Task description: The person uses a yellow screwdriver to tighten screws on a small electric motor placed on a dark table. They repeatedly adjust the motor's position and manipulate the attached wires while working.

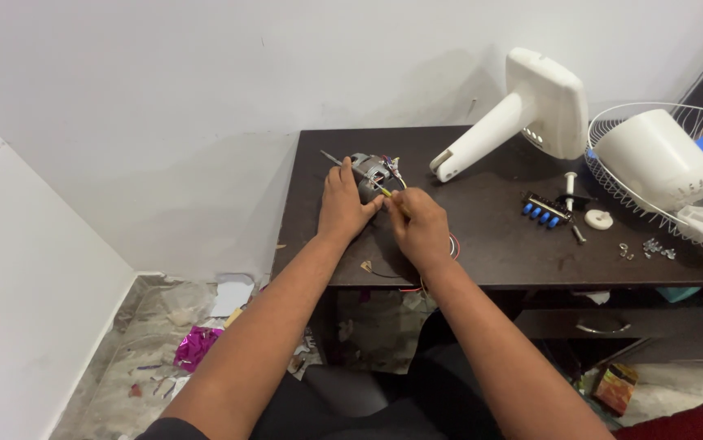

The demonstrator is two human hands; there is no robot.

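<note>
A small grey fan motor (369,171) with coloured wires lies near the back left of a dark brown table (490,244). My left hand (343,205) rests on the motor's near side and steadies it. My right hand (421,228) is closed around a thin yellow-handled tool (387,193) whose tip points at the motor. Red and black wires (452,244) trail from under my right hand toward the table's front edge.
A white fan stand and base (522,110) lies at the back. A wire guard (612,175) holding a white motor cover (657,159) is at the right. A black switch strip with blue buttons (540,210), a white knob (598,218) and loose screws (649,247) lie between. Litter covers the floor (197,342).
</note>
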